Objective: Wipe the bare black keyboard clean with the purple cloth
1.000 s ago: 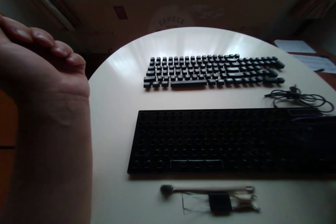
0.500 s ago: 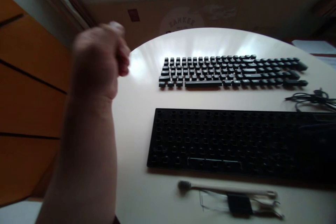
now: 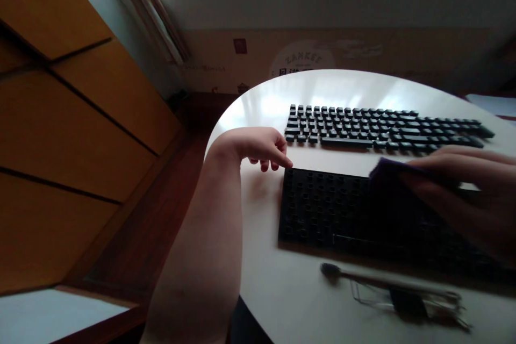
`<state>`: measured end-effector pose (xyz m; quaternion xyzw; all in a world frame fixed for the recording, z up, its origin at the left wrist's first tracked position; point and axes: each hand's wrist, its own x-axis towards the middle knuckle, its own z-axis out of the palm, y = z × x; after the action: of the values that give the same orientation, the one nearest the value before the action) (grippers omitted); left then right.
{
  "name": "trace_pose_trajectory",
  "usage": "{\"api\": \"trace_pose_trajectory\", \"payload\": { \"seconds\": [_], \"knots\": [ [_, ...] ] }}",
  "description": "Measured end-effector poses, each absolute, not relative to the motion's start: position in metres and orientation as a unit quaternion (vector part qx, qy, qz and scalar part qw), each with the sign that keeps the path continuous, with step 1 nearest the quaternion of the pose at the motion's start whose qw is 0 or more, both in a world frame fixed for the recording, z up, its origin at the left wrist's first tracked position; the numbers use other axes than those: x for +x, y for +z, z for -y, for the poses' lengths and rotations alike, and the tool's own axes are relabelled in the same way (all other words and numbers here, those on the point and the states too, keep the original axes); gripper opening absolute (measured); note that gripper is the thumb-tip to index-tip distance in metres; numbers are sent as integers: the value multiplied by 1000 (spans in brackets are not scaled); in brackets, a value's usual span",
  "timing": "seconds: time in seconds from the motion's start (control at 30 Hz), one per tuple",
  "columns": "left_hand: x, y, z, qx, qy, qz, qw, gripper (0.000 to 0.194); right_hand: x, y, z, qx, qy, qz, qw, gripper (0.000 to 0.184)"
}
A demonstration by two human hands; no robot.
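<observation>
My left hand [image 3: 264,148] is at the far left corner of the black keyboard body [image 3: 312,204], which lies with its key sockets bare. One outstretched digit reaches that corner, and the other fingers hang loosely apart with nothing in them. Over the middle and right of the body, my right hand [image 3: 479,188] pinches a dark purple cloth [image 3: 389,185]. The cloth hangs down across the sockets; its lower part blends into the black. Removed keycaps [image 3: 346,141] stand in keyboard order behind the body.
Along the near side lie a small brush [image 3: 331,270] and a wire keycap puller [image 3: 408,301], both blurred. A round-edged white table [image 3: 258,226] carries everything. Paper [image 3: 489,103] lies at the far right. Wooden cabinet doors [image 3: 92,134] stand left of the table.
My left hand has come down from a raised, curled pose to the keyboard body's corner. My right hand has come into view with the purple cloth. The view has shifted left.
</observation>
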<state>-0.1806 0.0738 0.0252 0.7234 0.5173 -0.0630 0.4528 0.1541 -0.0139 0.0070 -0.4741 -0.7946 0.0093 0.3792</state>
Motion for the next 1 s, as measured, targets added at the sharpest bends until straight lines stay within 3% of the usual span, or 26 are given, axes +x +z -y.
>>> {"api": "trace_pose_trajectory", "payload": {
  "seconds": [0.1,0.33,1.0],
  "knots": [
    [-179,19,-77,719,-86,-501,474,29,104,11,9,-318,7,892,320,23],
    [-172,9,-79,688,-86,-509,509,31,53,-15,21,-245,46,953,172,27],
    [-173,1,-80,675,-60,-488,550,35,57,-32,21,-247,106,942,200,24]
  ]
}}
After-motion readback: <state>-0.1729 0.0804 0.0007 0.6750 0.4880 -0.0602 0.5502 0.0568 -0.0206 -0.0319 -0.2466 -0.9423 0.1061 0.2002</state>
